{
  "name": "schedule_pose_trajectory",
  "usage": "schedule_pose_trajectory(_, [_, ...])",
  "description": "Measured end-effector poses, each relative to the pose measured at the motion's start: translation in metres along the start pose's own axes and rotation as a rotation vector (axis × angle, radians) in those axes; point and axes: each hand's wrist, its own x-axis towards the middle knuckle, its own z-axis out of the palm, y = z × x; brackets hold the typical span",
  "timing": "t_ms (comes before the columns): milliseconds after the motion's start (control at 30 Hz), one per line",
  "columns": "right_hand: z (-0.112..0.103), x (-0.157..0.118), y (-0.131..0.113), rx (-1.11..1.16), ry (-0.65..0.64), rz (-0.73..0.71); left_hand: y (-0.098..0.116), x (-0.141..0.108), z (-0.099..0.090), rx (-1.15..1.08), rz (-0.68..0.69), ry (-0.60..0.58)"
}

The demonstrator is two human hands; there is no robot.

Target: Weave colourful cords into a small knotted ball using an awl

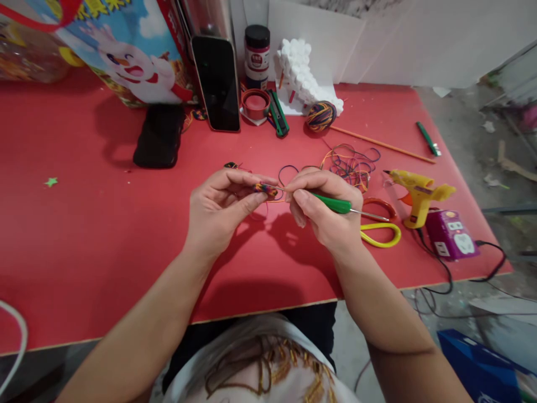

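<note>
My left hand (224,201) is closed, pinching a small multicoloured knitted or crocheted piece (266,190) between thumb and fingers. My right hand (325,204) grips a green-handled crochet hook (338,204). Its thin metal end reaches the piece, and another metal end sticks out behind the hand. Colourful cord (348,168) lies in a loose tangle just beyond my right hand, with strands running toward the work. Farther back sits a wound ball of the same cord (321,116). Part of the piece is hidden by my left fingers.
Scissors with yellow and red handles (381,235), a yellow glue gun (419,193) and a purple power socket (453,235) lie at the right. An orange stick (381,144) lies behind. Phones (158,137), a green utility knife (278,115) and a jar (257,56) are at the back.
</note>
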Motion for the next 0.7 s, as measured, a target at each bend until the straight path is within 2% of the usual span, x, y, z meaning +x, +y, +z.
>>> schedule_pose_trajectory(100, [-0.0014, -0.0002, -0.0027, -0.063, 0.010, -0.026, 0.0002, -0.0006, 0.0014, 0.081, 0.070, 0.004])
schedule_pose_trajectory(233, [-0.0040, 0.0000, -0.0053, -0.155, -0.020, -0.048, -0.0004, -0.0006, 0.0012, 0.263, 0.244, 0.029])
schedule_pose_trajectory(333, [-0.0047, 0.0000, -0.0044, -0.142, -0.025, -0.037, -0.0019, -0.0004, 0.0000, 0.346, 0.336, 0.049])
schedule_pose_trajectory(467, [-0.0039, -0.0006, -0.0024, -0.102, 0.007, -0.039, -0.0026, -0.0011, -0.0010, 0.388, 0.360, 0.061])
schedule_pose_trajectory(700, [-0.0027, 0.0000, -0.0063, -0.226, 0.005, -0.094, -0.0044, -0.0005, -0.0023, 0.457, 0.414, 0.087])
